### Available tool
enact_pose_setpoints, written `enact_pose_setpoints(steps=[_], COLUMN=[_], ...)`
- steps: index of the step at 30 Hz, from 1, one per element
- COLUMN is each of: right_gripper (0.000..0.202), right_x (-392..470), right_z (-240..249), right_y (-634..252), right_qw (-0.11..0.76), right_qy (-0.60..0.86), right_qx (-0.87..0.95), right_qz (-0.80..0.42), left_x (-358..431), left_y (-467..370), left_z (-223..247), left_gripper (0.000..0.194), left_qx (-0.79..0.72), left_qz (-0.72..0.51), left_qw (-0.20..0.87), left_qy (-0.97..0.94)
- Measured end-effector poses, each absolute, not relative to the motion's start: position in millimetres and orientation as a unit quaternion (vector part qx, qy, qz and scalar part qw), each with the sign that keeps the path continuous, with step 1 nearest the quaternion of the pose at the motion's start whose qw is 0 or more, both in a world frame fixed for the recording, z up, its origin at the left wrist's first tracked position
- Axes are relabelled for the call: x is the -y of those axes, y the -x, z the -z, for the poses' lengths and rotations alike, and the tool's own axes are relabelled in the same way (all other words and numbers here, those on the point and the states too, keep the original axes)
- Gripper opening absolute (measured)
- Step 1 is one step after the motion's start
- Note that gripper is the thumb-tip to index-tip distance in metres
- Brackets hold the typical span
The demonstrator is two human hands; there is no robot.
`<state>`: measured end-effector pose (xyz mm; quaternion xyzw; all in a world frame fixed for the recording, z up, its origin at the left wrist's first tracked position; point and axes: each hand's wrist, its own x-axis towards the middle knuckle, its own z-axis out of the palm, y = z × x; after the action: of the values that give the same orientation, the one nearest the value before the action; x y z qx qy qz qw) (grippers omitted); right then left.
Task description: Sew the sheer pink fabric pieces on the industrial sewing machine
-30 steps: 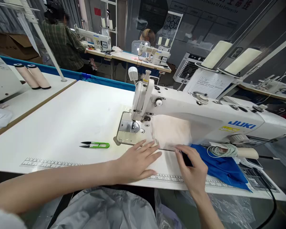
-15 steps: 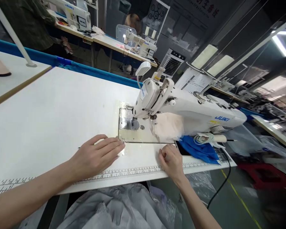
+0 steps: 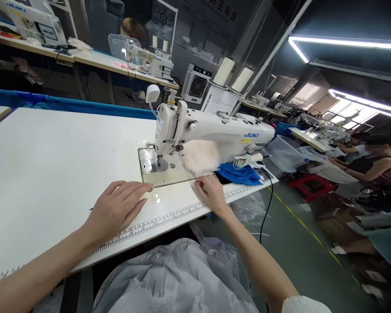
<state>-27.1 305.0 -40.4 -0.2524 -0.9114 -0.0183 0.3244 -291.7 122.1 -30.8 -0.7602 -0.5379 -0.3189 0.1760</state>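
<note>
- Ceiling light strips (image 3: 342, 42) are glowing at upper right.
- Green floor (image 3: 299, 256) with a yellow line is running right.
- Further sewing tables (image 3: 94, 61) are standing behind.
- Air cooler (image 3: 195, 80) is sitting against the dark wall.

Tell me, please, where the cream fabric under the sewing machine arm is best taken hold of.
Probably by the lower front edge of the cream fabric, coming from the table's near side. That edge lies free by the right hand, while the rest is tucked under the sewing machine.
</note>
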Motion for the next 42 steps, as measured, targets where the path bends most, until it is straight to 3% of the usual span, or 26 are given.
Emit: enact_pose_setpoints(steps=[6,20,29,35,42], right_gripper=[0.023,0.017,0.019,0.028,0.019], right_x=[-301.9,-302.8,-358.2,-400.6,-424.2], right_z=[38.2,36.1,-4.9,-9.7,-4.8], right_y=[26.3,25.0,55.7,126.3,124.5], right_qw=[0.324,0.33,0.267,0.201,0.153], right_qy=[0.255,0.194,0.231,0.313,0.382], right_qx=[0.911,0.924,0.935,0.927,0.91], right_qz=[0.031,0.014,0.041,0.055,0.043], left_x=[-122.4,-117.7,-122.3,-160.3,-235.3], left_y=[293.9,289.0,278.0,233.6,192.4], left_z=[31.8,25.7,21.4,8.8,4.5], left_gripper=[0.034,0.02,0.018,0.025,0.029], left_qx=[0.542,0.581,0.582,0.6,0.652], left_qz=[0.324,0.304,0.261,0.229,0.254], left_qw=[0.194,0.204,0.2,0.136,-0.004], left_qy=[0.751,0.727,0.743,0.755,0.715])
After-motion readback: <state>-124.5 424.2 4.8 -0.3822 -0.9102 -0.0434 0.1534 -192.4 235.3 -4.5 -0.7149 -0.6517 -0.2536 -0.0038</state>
